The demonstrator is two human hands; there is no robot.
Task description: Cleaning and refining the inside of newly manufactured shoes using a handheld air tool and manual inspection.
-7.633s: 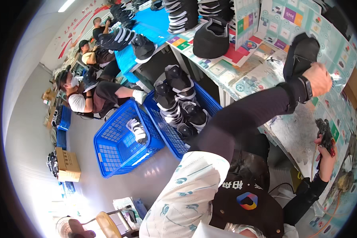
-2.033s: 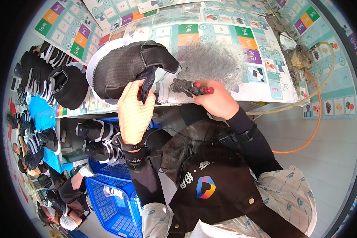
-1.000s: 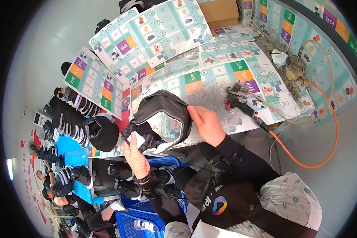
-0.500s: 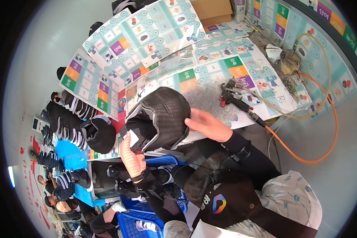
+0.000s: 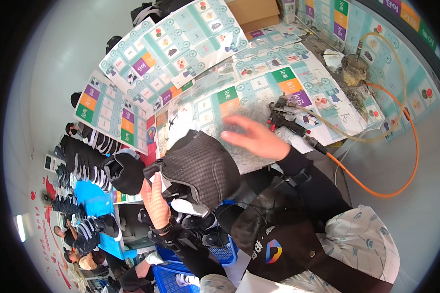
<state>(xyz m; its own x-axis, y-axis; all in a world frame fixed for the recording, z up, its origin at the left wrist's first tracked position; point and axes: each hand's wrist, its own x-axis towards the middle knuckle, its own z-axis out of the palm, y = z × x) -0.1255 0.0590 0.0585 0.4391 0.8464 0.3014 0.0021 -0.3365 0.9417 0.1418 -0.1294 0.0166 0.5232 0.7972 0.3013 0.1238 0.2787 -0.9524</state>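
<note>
A black, textured, dome-shaped fabric piece [image 5: 205,168] with grey edging hangs tilted at the near edge of the work table; whether it is a cap or a shoe upper I cannot tell. My left hand [image 5: 156,202] grips its left edge, beside a small white label [image 5: 157,181]. Off its upper right side, my right hand [image 5: 254,137] is open with fingers stretched out, holding nothing. A black spray gun [image 5: 286,118] with red knobs lies on the table beyond my right hand.
Printed sheets [image 5: 220,115] cover the table. A similar black piece [image 5: 124,172] sits at its left edge, near striped stacks [image 5: 80,158]. An orange hose [image 5: 362,188] loops off the right side. Below stand blue baskets [image 5: 173,281]. People [image 5: 85,259] work at lower left.
My right hand has let go of the black piece and opened, moving slightly up. The piece has turned and dropped lower, its hollow side less visible, while my left hand keeps hold.
</note>
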